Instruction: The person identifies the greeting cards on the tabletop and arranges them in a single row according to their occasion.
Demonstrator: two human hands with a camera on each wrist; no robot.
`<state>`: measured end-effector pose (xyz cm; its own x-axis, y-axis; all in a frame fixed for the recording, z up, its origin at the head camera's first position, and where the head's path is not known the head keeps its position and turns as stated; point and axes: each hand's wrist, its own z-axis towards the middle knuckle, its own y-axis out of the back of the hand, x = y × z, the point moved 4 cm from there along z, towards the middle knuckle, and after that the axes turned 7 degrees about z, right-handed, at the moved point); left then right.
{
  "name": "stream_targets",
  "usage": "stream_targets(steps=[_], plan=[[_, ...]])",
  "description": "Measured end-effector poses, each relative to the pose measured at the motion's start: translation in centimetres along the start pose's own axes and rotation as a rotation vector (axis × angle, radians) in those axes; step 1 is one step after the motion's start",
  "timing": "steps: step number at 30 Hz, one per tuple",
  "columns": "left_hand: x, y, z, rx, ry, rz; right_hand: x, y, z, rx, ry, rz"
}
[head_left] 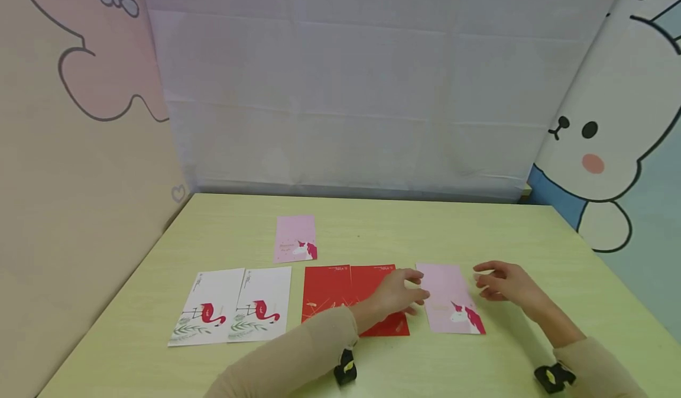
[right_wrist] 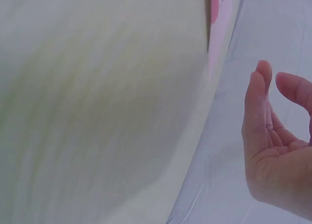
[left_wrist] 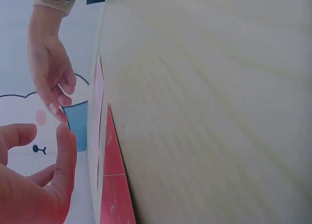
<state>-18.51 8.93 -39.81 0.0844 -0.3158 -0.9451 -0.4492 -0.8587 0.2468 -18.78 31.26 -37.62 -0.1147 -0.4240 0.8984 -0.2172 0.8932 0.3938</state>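
In the head view my left hand [head_left: 392, 294] hovers over the right-hand red card [head_left: 372, 280], its fingertips at the left edge of a pink unicorn card [head_left: 441, 294]. My right hand [head_left: 508, 282] is raised just off that card's right side, fingers loosely bent. Neither hand grips anything. The left wrist view has both hands above the table, with the left fingers [left_wrist: 66, 155] spread from the thumb. A gap also parts thumb and fingers of the right hand [right_wrist: 278, 155] in the right wrist view. A second red card [head_left: 326, 288] lies flush against the first.
Two white flamingo cards [head_left: 213, 291] lie side by side at the left of the row. Farther back is another pink unicorn card [head_left: 294, 232]. A white sheet [head_left: 351, 102] hangs behind the pale table [head_left: 404, 226], with printed cartoon panels at both sides.
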Motion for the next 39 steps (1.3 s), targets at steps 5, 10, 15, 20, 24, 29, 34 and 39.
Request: stream_targets(steps=[5, 10, 15, 20, 24, 29, 34, 39], plan=[[-1.3, 2.2, -0.6, -0.009, -0.090, 0.024, 2.2, 0.1, 0.3, -0.087, 0.085, 0.085], [-2.8, 5.8, -1.4, -0.044, -0.163, 0.020, 4.4, -0.4, 1.0, -0.172, 0.133, 0.167], [-3.4, 10.5, -2.0, -0.125, -0.195, 0.003, 6.5, -1.8, 2.1, -0.167, 0.178, 0.288], [-2.5, 15.6, -2.2, -0.242, -0.173, -0.025, 8.2, -3.5, 3.4, -0.106, 0.197, 0.394], [-0.9, 19.6, -2.0, -0.322, -0.091, -0.010, 8.9, -4.6, 4.7, -0.042, 0.171, 0.508], [1.5, 23.5, -2.1, -0.384, 0.002, 0.037, 9.0, -6.0, 6.3, 0.009, 0.116, 0.576], [4.1, 26.1, -2.4, -0.415, 0.067, 0.058, 8.9, -7.9, 7.7, 0.024, 0.092, 0.571], [5.8, 27.4, -2.6, -0.416, 0.115, 0.061, 9.2, -10.2, 9.0, 0.043, 0.071, 0.560]])
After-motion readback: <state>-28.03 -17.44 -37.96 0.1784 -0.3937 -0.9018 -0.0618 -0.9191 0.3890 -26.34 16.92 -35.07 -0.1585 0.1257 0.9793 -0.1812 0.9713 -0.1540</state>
